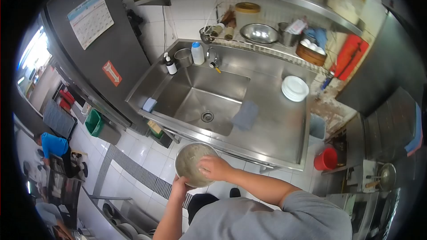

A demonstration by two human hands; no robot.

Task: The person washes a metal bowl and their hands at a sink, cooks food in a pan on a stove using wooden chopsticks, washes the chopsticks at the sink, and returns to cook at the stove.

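Note:
A round metal bowl [177, 162] is held in front of my body, below the sink's front edge. Inside it is a cloudy, beige-grey mixture [190, 156] whose kind I cannot make out. My left hand [179, 186] is closed on the bowl's near left rim. Over the inside of the bowl, my right hand [212, 168] reaches in from the right, its fingers curled down at the mixture. The fingertips are partly hidden, so what they hold is unclear.
Ahead stands a steel sink [178, 102] with a grey cloth [245, 115] over its right edge. White plates [295, 89] are stacked on the drainboard. A red bucket [326, 159] sits on the floor at right. Far left, a person in blue [55, 144] bends over.

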